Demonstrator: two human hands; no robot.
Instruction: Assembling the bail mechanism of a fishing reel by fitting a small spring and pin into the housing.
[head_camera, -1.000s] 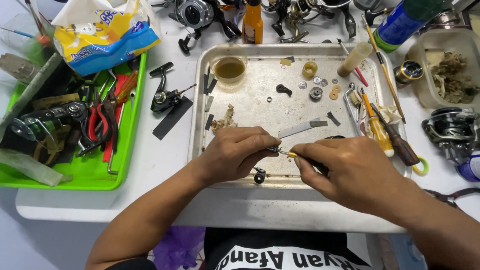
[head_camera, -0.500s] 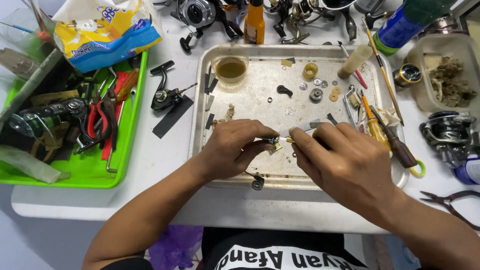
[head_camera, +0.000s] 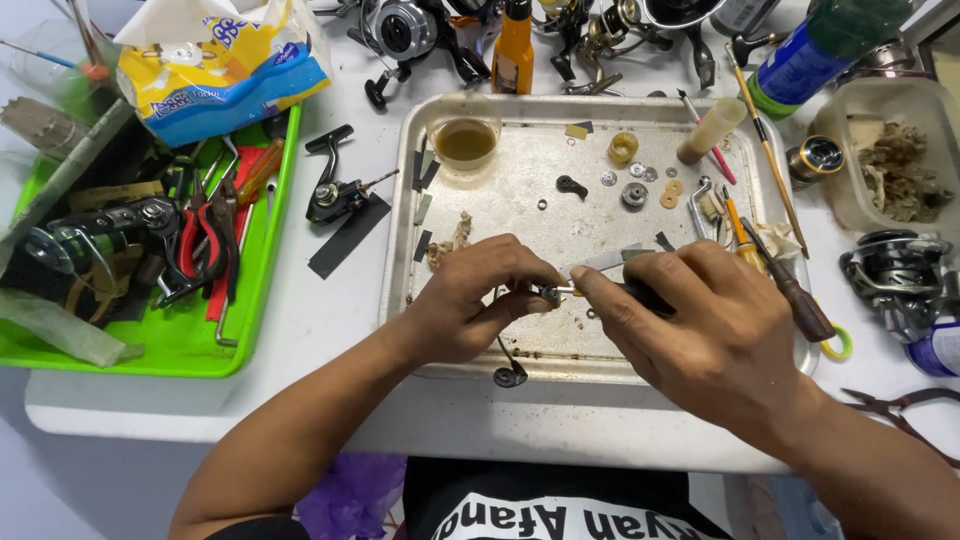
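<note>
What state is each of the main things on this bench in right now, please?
left hand: pinching a small dark part
right hand: gripping a thin tool, tip at that part
small cup: upright, holding brownish liquid
metal tray: flat, strewn with small pieces

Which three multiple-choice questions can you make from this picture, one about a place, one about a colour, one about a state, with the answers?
1. Where does the small cup of brownish liquid stand?
A. in the metal tray's far left corner
B. in the green tray
C. on the floor

2. What colour is the tray that holds the red-handled pliers?
A. blue
B. green
C. white

3. What is the left hand doing?
A. lying flat and empty
B. pinching a small dark part
C. holding the orange bottle

Answers: 1 A, the cup sits inside the metal tray's corner; 2 B, its rim is bright green; 3 B, its fingertips close on the part.
</note>
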